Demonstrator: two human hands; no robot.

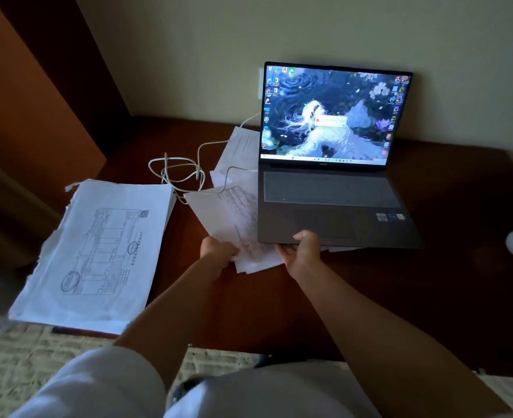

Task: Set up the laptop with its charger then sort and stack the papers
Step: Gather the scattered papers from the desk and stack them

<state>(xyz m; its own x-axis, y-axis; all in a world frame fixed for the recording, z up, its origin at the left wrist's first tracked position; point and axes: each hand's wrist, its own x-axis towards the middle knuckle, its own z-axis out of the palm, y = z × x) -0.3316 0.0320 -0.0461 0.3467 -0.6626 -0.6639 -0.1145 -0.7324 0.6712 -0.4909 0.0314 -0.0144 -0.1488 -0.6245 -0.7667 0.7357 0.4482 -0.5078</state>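
Both hands at near desk (370, 297) edge: left hand (219, 251) grips loose papers (234, 218); right hand (303, 251) holds laptop (330, 206) front edge, lifting off sheets beneath. Charger cable (183, 170) connected, screen lit. Stack (98, 251) near left; sorting unfinished.

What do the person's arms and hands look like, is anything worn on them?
Both forearms are bare. The left hand and right hand show no gloves, rings or watch. A light, whitish sleeve covers the left upper arm, ending around the elbow.

head view, downward, forward, probably near desk (430, 297)
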